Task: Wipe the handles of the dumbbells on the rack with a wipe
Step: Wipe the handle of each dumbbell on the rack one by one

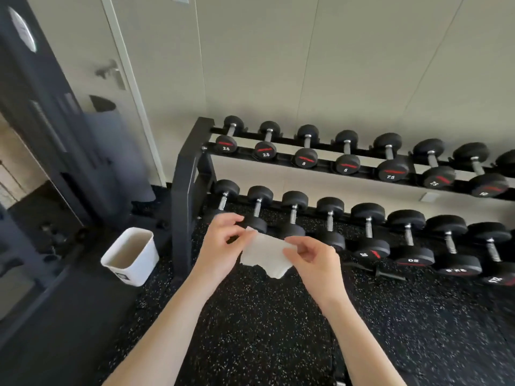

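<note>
A black two-tier steel rack (192, 174) is seen against the pale wall, loaded on both tiers with black round-headed dumbbells with bare metal handles (347, 147). Each dumbbell is laid across the rails, its long axis running from the wall toward the viewer, so that one head faces outward and the handle is exposed between the rails. A white plastic bin (131, 256) is stood on the speckled black rubber floor (264, 316), left of the rack.

A thin white wipe (264, 253) is held in the air in front of the lower tier, near its left end. It is stretched roughly sideways, one upper corner pinched by the left hand (220, 246), the other by the right hand (312, 260), and its lower edge hangs loose.

The step in hand appears to be unfolding the wipe; no handle is touched yet. The next move would call for the wipe to be wrapped round a handle and drawn along its axis.
</note>
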Motion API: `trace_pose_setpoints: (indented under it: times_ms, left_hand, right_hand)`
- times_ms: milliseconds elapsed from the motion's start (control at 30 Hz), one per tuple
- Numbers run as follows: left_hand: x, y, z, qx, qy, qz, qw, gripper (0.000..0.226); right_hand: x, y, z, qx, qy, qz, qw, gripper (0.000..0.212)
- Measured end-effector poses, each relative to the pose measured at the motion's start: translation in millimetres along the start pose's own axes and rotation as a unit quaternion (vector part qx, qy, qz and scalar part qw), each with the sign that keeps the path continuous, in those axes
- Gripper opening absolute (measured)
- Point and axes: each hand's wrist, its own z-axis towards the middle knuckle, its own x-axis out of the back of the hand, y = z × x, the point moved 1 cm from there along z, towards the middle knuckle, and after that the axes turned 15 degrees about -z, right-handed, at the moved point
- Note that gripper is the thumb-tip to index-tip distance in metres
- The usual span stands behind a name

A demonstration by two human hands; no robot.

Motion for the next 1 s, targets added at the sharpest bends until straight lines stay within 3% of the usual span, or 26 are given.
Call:
trace_pose_setpoints:
  times_ms: [167, 333, 500, 600, 733, 900, 1000]
  left_hand:
    - [69, 27, 55, -0.014, -0.071, -0.020, 0.997, 0.013]
    - [111, 24, 98, 0.047, -0.020, -0.113, 0.992, 0.014]
    - [130, -2, 138, 0.117, 0.013, -0.201, 0.972, 0.024]
    - [131, -16, 165, 0.140, 0.038, -0.219, 0.965, 0.028]
    - [127, -36, 214, 0.171, 0.014, -0.212, 0.962, 0.050]
    - [112, -51, 288, 0.179, 0.012, -0.181, 0.967, 0.014]
    - [103, -60, 334, 0.177, 0.034, -0.170, 0.969, 0.008]
  right_hand:
    - [-50, -49, 39, 0.001, -0.018, -0.018, 1.000, 0.007]
    - [-81, -85, 70, 0.031, -0.036, 0.076, 0.996, 0.008]
    - [-111, -103, 114, 0.018, -0.112, 0.205, 0.972, 0.027]
    - [-128, -104, 148, -0.002, -0.106, 0.220, 0.970, 0.028]
    - [-147, -101, 203, -0.012, -0.091, 0.209, 0.974, 0.025]
    - [-154, -96, 282, -0.021, -0.101, 0.198, 0.975, 0.017]
    - [-157, -89, 326, -0.019, -0.120, 0.204, 0.971, 0.016]
